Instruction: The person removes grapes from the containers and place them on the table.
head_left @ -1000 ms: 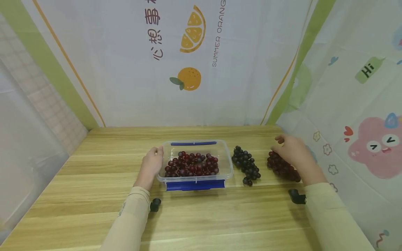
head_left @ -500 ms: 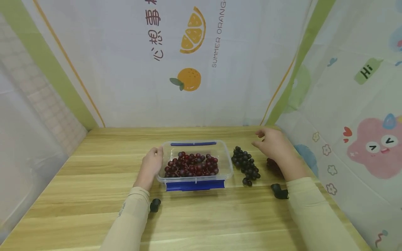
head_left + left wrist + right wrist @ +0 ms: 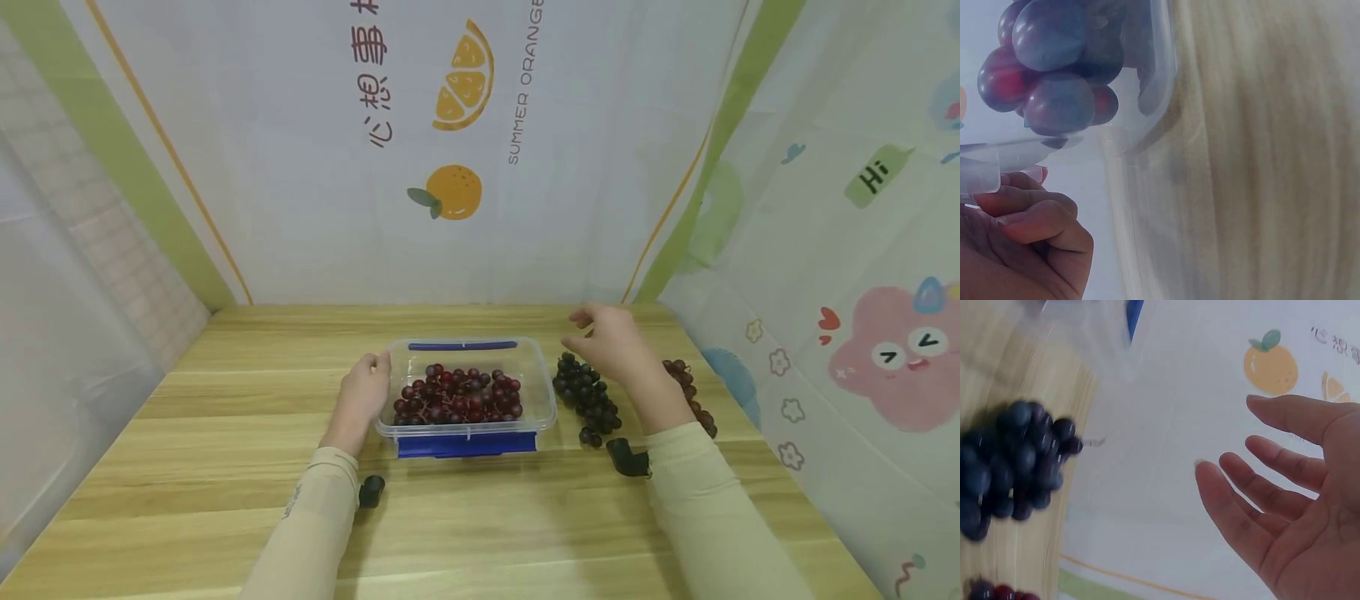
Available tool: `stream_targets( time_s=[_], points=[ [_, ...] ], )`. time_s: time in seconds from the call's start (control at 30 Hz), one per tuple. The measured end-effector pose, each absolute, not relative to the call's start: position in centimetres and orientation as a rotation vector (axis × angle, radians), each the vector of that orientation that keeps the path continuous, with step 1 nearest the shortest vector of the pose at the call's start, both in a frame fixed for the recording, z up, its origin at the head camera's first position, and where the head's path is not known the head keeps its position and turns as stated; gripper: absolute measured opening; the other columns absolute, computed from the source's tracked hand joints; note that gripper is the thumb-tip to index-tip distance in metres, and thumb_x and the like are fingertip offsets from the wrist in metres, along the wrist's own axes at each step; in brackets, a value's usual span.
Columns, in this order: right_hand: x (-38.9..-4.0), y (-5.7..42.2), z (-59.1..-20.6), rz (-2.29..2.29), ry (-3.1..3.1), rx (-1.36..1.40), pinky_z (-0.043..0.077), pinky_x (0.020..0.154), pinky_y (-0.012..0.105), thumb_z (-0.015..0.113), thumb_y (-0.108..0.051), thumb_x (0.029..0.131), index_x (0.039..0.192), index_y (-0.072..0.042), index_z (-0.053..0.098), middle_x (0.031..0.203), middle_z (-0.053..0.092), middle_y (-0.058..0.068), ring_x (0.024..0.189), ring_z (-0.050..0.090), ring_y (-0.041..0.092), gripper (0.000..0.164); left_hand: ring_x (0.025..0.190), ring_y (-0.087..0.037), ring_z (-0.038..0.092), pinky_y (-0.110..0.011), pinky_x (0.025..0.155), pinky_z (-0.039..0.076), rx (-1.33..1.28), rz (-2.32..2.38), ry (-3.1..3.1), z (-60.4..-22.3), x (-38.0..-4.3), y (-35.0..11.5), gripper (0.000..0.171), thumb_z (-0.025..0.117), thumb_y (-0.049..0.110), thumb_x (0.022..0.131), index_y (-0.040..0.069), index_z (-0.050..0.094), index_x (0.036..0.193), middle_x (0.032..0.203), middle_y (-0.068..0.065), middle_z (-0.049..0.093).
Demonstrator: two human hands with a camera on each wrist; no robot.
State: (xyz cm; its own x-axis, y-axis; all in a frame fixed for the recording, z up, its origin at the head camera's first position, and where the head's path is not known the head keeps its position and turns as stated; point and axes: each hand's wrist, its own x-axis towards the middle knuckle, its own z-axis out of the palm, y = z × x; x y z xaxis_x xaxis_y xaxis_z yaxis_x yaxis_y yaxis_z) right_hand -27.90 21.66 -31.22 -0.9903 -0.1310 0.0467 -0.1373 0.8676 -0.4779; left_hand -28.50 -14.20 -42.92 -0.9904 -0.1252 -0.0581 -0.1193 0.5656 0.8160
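My left hand (image 3: pixel 363 390) grips the left rim of a clear plastic food container (image 3: pixel 538 387) with blue clips. Its curled fingers show at the rim in the left wrist view. Inside the container lies a bunch of red grapes (image 3: pixel 457 398). Just right of it, a bunch of black grapes (image 3: pixel 588 396) rests on the table. My right hand (image 3: pixel 611 340) hovers over the back end of that bunch, fingers spread and holding nothing; the right wrist view shows the open palm beside the black grapes (image 3: pixel 1013 465). A second red bunch (image 3: pixel 690 392) is partly hidden behind the right forearm.
The wooden table (image 3: pixel 225 400) runs back to a white curtain (image 3: pixel 315 208) printed with oranges. A patterned curtain (image 3: pixel 795 275) hangs along the right side. Black wrist camera mounts (image 3: pixel 626 458) stick out from both sleeves.
My right hand has moved left from the red bunch on the right to above the black grapes, uncovering part of the red bunch. The left hand and container have stayed in place.
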Motion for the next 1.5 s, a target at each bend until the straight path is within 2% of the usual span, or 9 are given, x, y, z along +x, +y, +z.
stream_targets(
  time_s=[0.17, 0.37, 0.67, 1.0, 1.07, 1.23, 1.33, 1.5],
  points=[
    [-27.9, 19.5, -31.7, 0.798, -3.070, 0.273, 0.058, 0.101, 0.055, 0.069, -0.026, 0.104, 0.145, -0.004, 0.059, 0.146, 0.061, 0.024, 0.126, 0.065, 0.041, 0.048, 0.138, -0.055, 0.053, -0.067, 0.118, 0.042, 0.209, -1.419, -2.766, -43.0, -28.5, -14.3, 0.062, 0.026, 0.044, 0.115, -0.005, 0.052, 0.143, 0.143, -0.035, 0.059],
    [-28.0, 17.6, -32.4, 0.809, -3.087, 0.340, 0.059, 0.101, 0.054, 0.070, -0.024, 0.103, 0.144, -0.002, 0.060, 0.145, 0.062, 0.026, 0.127, 0.066, 0.042, 0.048, 0.141, -0.055, 0.051, -0.067, 0.120, 0.041, 0.204, -1.431, -2.777, -43.0, -28.6, -14.1, 0.065, 0.026, 0.047, 0.115, -0.004, 0.049, 0.148, 0.148, -0.034, 0.056],
    [-27.9, 15.4, -33.6, 0.821, -3.097, 0.381, 0.059, 0.102, 0.053, 0.072, -0.024, 0.102, 0.141, -0.003, 0.064, 0.142, 0.066, 0.022, 0.127, 0.067, 0.039, 0.045, 0.141, -0.056, 0.051, -0.067, 0.120, 0.041, 0.215, -1.428, -2.779, -42.8, -28.6, -14.1, 0.065, 0.025, 0.047, 0.115, -0.004, 0.049, 0.146, 0.149, -0.036, 0.055],
    [-28.1, 13.0, -35.7, 0.736, -3.200, 0.364, 0.061, 0.091, 0.043, 0.072, -0.020, 0.102, 0.142, -0.003, 0.063, 0.145, 0.064, 0.022, 0.119, 0.071, 0.032, 0.044, 0.142, -0.056, 0.050, -0.067, 0.120, 0.041, 0.218, -1.432, -2.782, -42.9, -28.5, -14.2, 0.065, 0.025, 0.047, 0.115, -0.004, 0.049, 0.148, 0.150, -0.036, 0.054],
    [-28.2, 12.7, -36.3, 0.683, -3.222, 0.374, 0.061, 0.086, 0.040, 0.073, -0.020, 0.102, 0.141, -0.003, 0.064, 0.145, 0.063, 0.022, 0.111, 0.072, 0.029, 0.044, 0.142, -0.056, 0.049, -0.067, 0.120, 0.040, 0.222, -1.437, -2.783, -42.9, -28.6, -14.3, 0.065, 0.025, 0.047, 0.116, -0.004, 0.048, 0.149, 0.151, -0.036, 0.054],
    [-28.3, 12.3, -37.3, 0.602, -3.228, 0.399, 0.063, 0.087, 0.040, 0.076, -0.020, 0.100, 0.137, -0.002, 0.067, 0.139, 0.068, 0.017, 0.104, 0.074, 0.025, 0.042, 0.143, -0.056, 0.049, -0.067, 0.121, 0.040, 0.224, -1.447, -2.778, -43.0, -28.6, -14.3, 0.065, 0.025, 0.048, 0.115, -0.003, 0.049, 0.148, 0.151, -0.035, 0.054],
    [-28.3, 12.3, -37.6, 0.581, -3.227, 0.393, 0.064, 0.092, 0.043, 0.076, -0.019, 0.100, 0.135, -0.002, 0.067, 0.135, 0.071, 0.016, 0.110, 0.074, 0.027, 0.040, 0.142, -0.055, 0.050, -0.067, 0.120, 0.040, 0.218, -1.443, -2.771, -43.1, -28.6, -14.3, 0.065, 0.026, 0.048, 0.115, -0.004, 0.050, 0.147, 0.149, -0.035, 0.055],
    [-28.3, 12.2, -37.8, 0.563, -3.253, 0.371, 0.064, 0.091, 0.041, 0.075, -0.018, 0.101, 0.139, -0.002, 0.065, 0.136, 0.071, 0.016, 0.103, 0.075, 0.024, 0.042, 0.140, -0.056, 0.052, -0.067, 0.119, 0.041, 0.217, -1.430, -2.769, -43.1, -28.6, -14.3, 0.064, 0.026, 0.047, 0.115, -0.004, 0.051, 0.145, 0.147, -0.035, 0.056]
  ],
)
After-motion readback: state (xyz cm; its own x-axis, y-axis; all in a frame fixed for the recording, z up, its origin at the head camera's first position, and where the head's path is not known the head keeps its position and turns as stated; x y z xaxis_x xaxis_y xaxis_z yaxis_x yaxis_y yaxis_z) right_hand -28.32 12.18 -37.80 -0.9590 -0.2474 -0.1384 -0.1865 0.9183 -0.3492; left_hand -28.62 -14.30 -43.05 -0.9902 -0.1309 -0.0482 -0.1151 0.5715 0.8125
